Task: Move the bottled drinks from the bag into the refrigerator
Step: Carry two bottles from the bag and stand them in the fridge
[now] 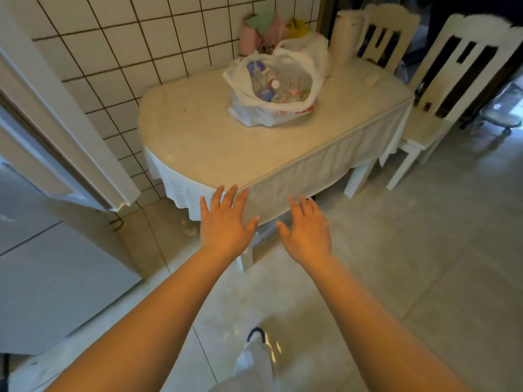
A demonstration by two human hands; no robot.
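A white plastic bag stands open on the far side of the cream table. Several bottled drinks with clear bodies and white caps lie inside it. My left hand and my right hand are stretched out in front of me, palms down, fingers spread and straight, holding nothing. Both hover in front of the table's near edge, well short of the bag. The white refrigerator stands at the lower left, its door shut.
A tiled wall runs behind the table. Two white chairs stand at the right. More bags and a white roll sit at the table's back. A door frame is at left. My foot is on the tiled floor.
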